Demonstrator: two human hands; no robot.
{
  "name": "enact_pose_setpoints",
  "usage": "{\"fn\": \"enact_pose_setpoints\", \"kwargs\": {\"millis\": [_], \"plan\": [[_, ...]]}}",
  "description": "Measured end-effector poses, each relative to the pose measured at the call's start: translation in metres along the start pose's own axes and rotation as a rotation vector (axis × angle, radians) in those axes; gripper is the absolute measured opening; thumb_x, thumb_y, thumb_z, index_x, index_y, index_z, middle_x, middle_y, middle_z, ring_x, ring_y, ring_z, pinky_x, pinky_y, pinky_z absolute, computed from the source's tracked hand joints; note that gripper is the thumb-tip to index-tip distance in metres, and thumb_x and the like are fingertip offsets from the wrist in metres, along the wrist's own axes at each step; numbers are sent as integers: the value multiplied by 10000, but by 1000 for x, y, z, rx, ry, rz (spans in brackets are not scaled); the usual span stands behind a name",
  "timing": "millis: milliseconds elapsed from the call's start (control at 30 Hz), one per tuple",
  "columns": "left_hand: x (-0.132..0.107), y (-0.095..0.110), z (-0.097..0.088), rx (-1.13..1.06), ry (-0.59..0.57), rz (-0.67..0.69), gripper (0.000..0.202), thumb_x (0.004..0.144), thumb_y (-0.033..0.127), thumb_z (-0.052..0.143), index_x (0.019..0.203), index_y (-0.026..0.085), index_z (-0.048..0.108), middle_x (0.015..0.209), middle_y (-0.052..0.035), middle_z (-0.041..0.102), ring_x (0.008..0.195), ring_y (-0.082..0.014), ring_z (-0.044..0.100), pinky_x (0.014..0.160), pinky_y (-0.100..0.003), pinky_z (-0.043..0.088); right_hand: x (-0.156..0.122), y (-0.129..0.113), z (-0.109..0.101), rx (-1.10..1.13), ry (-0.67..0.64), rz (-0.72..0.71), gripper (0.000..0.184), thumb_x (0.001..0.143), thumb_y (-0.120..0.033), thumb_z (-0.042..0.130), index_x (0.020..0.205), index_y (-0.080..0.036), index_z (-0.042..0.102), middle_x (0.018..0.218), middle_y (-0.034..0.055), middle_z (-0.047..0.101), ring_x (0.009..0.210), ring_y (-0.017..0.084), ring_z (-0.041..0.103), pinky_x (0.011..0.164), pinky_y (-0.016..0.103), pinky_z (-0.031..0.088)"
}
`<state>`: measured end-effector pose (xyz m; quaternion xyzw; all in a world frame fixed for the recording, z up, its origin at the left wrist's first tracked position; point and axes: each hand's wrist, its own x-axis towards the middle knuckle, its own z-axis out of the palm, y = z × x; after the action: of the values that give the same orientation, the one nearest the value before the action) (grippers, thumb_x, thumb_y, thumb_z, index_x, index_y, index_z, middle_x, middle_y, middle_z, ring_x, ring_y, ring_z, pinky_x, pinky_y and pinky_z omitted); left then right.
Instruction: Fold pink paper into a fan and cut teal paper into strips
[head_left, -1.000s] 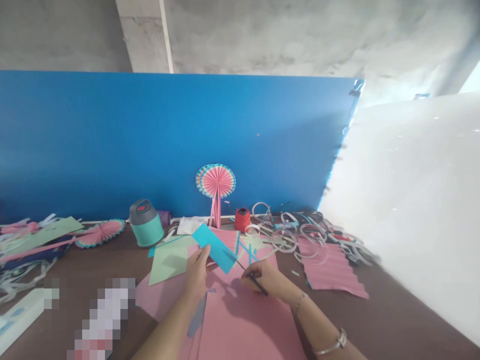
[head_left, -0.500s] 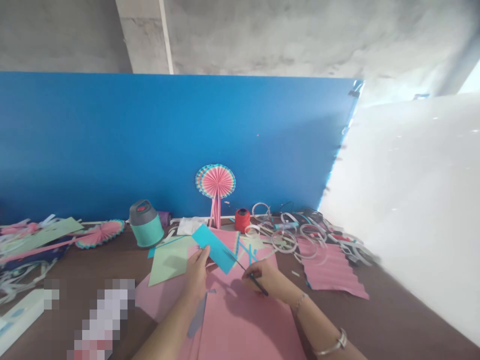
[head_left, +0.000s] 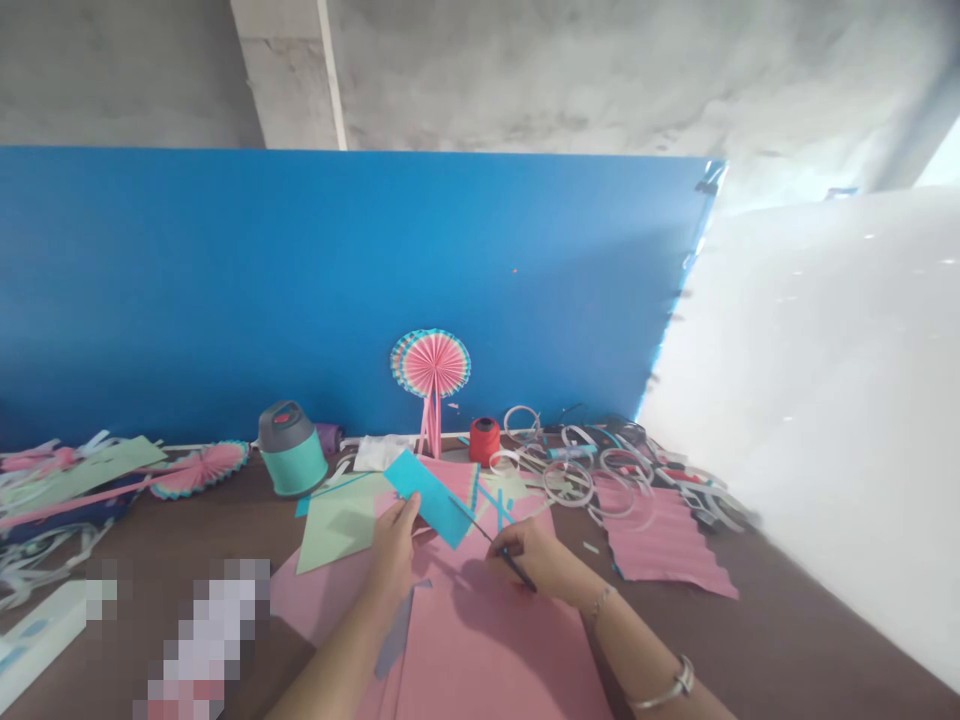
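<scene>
My left hand (head_left: 394, 552) pinches the lower left edge of a turquoise paper sheet (head_left: 429, 492) and holds it tilted above the table. In my right hand (head_left: 534, 556), whose fingers are closed, is a thin dark tool (head_left: 491, 544), likely scissors, and its tip reaches the sheet's right edge. Both hands hover over a large pink paper sheet (head_left: 480, 640) that lies flat near the table's front.
A pale green sheet (head_left: 337, 522), a teal lidded jug (head_left: 291, 448), a red thread spool (head_left: 484, 439), a standing pink paper fan (head_left: 431, 366), paper rings (head_left: 570, 470) and a pleated pink sheet (head_left: 660, 545) surround the work. A blue board (head_left: 300, 280) backs the table.
</scene>
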<state>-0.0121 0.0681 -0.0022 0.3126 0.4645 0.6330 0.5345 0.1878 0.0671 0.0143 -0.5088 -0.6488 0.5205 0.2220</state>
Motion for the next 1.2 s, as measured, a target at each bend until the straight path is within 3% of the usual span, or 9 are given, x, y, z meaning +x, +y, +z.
{"fn": "enact_pose_setpoints", "kwargs": {"millis": [267,533,867,1200], "plan": [[-3,4,2,6,-15,8,356,603,480,693,664,138,613,661,-62,654,637,-185,619,591,-288,496,10,16,2,35,-24,-52,251,598,-281,647,773,-106,691,494,-15,560,388,73,446,371,178,343],[-2,0,2,-29,-69,-17,335,608,460,703,618,139,606,626,-49,648,604,-173,616,594,-288,496,4,9,3,-1,-44,-84,258,629,-330,657,749,-104,691,477,-19,530,397,72,436,375,174,332],[-8,-4,8,-21,-176,-77,333,658,460,682,644,133,620,635,-64,670,633,-189,639,570,-274,497,11,18,6,2,-10,-95,276,639,-341,653,790,-110,669,488,-28,524,404,69,423,385,173,311],[-14,2,14,-9,-149,-123,360,600,491,709,638,143,622,641,-59,669,651,-193,644,596,-293,518,10,14,9,85,-24,-103,228,609,-304,681,731,-113,657,476,-41,498,399,56,386,389,175,313]]}}
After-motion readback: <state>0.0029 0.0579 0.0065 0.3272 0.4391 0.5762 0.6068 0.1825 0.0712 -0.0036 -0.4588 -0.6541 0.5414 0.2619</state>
